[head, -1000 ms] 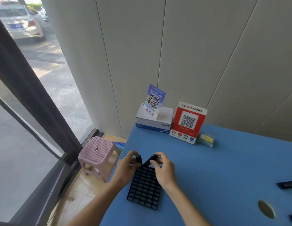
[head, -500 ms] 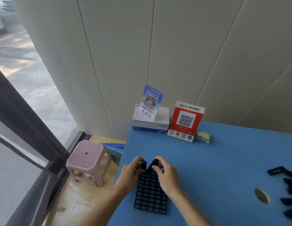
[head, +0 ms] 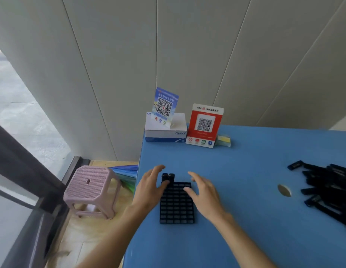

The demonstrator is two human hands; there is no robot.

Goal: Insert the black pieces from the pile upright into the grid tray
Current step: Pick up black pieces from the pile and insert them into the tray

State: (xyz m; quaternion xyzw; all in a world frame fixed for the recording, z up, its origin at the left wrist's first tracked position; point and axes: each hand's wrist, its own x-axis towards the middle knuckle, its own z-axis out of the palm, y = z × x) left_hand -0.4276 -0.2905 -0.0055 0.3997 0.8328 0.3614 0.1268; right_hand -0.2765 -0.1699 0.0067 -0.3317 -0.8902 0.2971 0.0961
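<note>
Nearest me is the grid tray (head: 177, 207), lying flat on the blue table (head: 245, 238) with its long side running away from me, so the rows fill from the far end forward. Almost every cell shows bare.

My left hand (head: 149, 187) sits at the tray's far left corner, fingers loosely spread; the thumb tip seems to touch the base of the two black pieces (head: 167, 177) standing upright side by side in the far left cells. I judge it is steadying them, not clamping, though the contact is small and slightly blurred.

My right hand (head: 204, 192) hovers over the tray's far right part, fingers apart and relaxed, nothing in it; whether it brushes the tray I cannot tell.

Further right, past the round hole (head: 283, 190) in the table, lies the pile (head: 328, 188) of black pieces, well apart from the tray. My guess: the free right hand goes there next.

At the far edge stand the white box (head: 166, 132) with a blue QR card (head: 164, 106), and the red QR stand (head: 205, 125).
</note>
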